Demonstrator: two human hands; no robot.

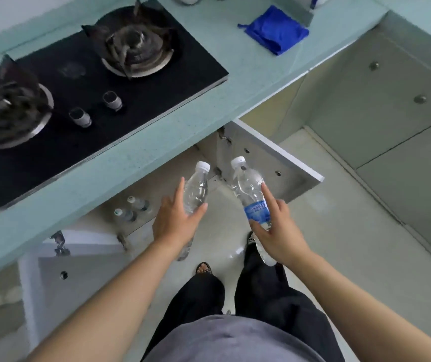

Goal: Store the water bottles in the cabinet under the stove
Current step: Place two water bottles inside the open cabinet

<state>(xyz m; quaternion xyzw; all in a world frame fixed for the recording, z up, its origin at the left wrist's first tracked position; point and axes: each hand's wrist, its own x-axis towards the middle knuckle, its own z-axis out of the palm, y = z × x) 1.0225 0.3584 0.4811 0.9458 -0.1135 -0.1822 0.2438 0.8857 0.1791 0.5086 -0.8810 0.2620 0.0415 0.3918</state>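
My left hand point(173, 220) grips a clear unlabelled water bottle point(196, 189) with a white cap. My right hand point(277, 231) holds a second clear bottle with a blue label point(251, 190), also white-capped. Both bottles point up and forward, held above the floor in front of the open cabinet point(172, 178) under the black gas stove point(78, 82). Two small bottles point(130, 209) stand inside the cabinet on its floor, to the left of my left hand.
Both cabinet doors hang open: the right door point(269, 155) juts out beside the labelled bottle, the left door point(60, 280) stands at lower left. A blue cloth pouch point(275, 30) lies on the teal countertop point(235, 82). More closed cabinets point(381, 100) line the right. My feet stand on the pale floor.
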